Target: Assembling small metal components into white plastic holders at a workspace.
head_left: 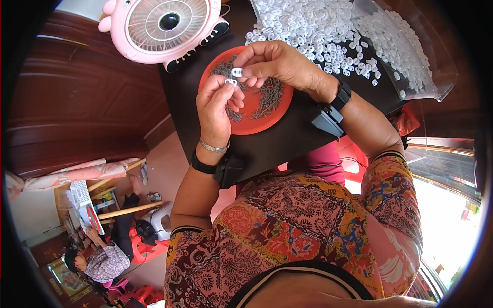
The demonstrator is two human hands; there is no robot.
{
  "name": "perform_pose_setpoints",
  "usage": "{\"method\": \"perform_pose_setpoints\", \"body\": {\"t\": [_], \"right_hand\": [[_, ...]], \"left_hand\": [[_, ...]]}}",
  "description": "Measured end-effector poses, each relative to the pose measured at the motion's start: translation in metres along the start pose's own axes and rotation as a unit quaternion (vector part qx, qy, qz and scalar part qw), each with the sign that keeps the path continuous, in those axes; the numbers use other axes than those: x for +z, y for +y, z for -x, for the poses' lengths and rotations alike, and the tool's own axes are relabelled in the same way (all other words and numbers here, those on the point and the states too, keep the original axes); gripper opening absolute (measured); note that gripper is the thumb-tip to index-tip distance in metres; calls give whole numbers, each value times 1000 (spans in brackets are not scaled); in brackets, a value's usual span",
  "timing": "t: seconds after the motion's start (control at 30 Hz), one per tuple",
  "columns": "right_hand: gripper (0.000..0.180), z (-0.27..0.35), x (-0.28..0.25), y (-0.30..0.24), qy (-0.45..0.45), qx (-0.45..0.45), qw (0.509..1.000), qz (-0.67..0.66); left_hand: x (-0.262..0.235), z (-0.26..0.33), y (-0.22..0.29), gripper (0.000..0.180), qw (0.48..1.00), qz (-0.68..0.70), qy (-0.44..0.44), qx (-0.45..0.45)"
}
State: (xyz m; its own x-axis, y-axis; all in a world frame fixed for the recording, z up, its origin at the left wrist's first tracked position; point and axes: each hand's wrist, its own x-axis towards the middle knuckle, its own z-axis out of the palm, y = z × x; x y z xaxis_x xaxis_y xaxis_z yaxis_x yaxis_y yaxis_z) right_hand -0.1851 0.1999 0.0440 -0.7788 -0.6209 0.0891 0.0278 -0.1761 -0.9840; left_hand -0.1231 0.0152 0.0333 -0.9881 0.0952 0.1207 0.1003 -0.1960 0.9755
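My right hand (275,62) pinches a small white plastic piece (236,72) between thumb and fingers over an orange plate (257,122). Just below it, my left hand (217,105) pinches another small white piece (231,81); the two pieces nearly touch. On the plate lie several thin dark metal pins (270,96). Both wrists carry black bands with black boxes.
The black table (277,146) also holds a heap of small white plastic pieces (313,25), a clear tray (411,46) of more of them, and a pink desk fan (164,25). Another person (105,254) sits on the floor at lower left.
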Motion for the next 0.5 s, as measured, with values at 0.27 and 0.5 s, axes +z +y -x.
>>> {"method": "perform_pose_setpoints", "body": {"t": [0.27, 0.5], "right_hand": [[20, 0, -2, -3, 9, 21, 999, -46], [20, 2, -1, -3, 7, 16, 999, -30]], "left_hand": [[0, 0, 0, 14, 1000, -18, 5, 0], [1, 1, 1, 13, 999, -49, 3, 1]]}}
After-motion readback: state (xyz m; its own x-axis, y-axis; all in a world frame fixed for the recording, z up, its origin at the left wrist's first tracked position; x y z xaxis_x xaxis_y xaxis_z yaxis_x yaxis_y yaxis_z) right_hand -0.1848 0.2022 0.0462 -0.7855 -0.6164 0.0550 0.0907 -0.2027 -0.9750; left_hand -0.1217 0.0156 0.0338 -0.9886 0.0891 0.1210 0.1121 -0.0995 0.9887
